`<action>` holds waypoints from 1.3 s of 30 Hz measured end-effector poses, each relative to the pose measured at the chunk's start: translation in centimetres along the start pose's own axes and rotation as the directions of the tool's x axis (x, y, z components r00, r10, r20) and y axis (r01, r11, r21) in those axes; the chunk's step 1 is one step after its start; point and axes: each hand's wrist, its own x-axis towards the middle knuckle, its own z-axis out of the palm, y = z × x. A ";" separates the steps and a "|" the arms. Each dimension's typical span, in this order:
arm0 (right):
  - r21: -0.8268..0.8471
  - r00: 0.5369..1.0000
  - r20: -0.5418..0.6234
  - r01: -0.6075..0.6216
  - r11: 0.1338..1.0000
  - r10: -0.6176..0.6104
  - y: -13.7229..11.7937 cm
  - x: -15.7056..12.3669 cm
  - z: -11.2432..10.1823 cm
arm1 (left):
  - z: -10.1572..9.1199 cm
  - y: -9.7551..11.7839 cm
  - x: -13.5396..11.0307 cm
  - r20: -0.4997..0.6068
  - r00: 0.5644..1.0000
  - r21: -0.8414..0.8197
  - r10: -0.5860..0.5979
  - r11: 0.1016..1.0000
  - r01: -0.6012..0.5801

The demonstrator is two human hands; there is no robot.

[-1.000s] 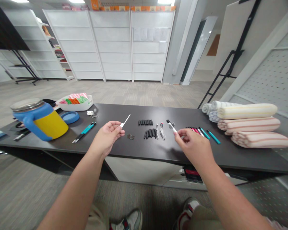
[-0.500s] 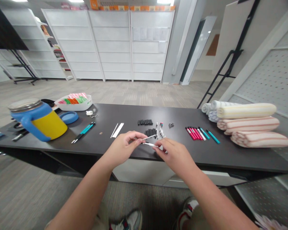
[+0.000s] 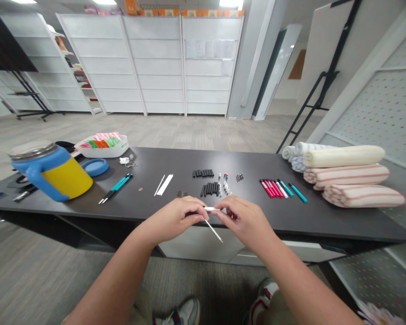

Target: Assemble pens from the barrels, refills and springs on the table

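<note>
The left hand point(image 3: 177, 216) is curled nearly closed, thumb and fingers pinching a thin white pen refill point(image 3: 214, 230) that slants downward before the black table point(image 3: 165, 159). The right hand point(image 3: 244, 220), fingers bent together, pinches a white pen barrel point(image 3: 211, 209) spanning the gap between both hands, near the black pen grips point(image 3: 210, 189); red pen barrels point(image 3: 267, 189) lie farther right

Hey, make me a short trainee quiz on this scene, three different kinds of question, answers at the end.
1. True or false: the cloth rolls lie to the right of the mug.
2. Which hand holds the thin rod that slants downward: (a) left, (b) right?
3. How many groups do the black tubes on the table form?

Key: 1. True. 2. (a), the left hand. 3. Two.
</note>
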 end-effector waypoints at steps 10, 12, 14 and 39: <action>0.079 0.973 -0.156 0.182 0.980 -0.168 0.1 0.0 -0.2 | 1.1 -1.3 0.2 -0.054 0.974 -0.466 -0.221 0.868 0.171; 0.046 0.962 -0.178 0.219 0.975 -0.208 0.0 0.0 -0.1 | 1.7 -1.4 0.5 -0.065 0.971 -0.505 -0.230 0.847 0.167; 0.029 0.954 -0.198 0.236 0.971 -0.226 -0.1 0.1 0.0 | 2.3 -1.2 0.7 -0.043 0.972 -0.552 -0.232 0.816 0.170; -0.271 0.863 -0.089 -0.502 0.822 0.498 5.6 0.3 -1.2 | 2.0 -2.0 1.6 -0.350 0.864 -0.853 -0.362 0.503 -0.135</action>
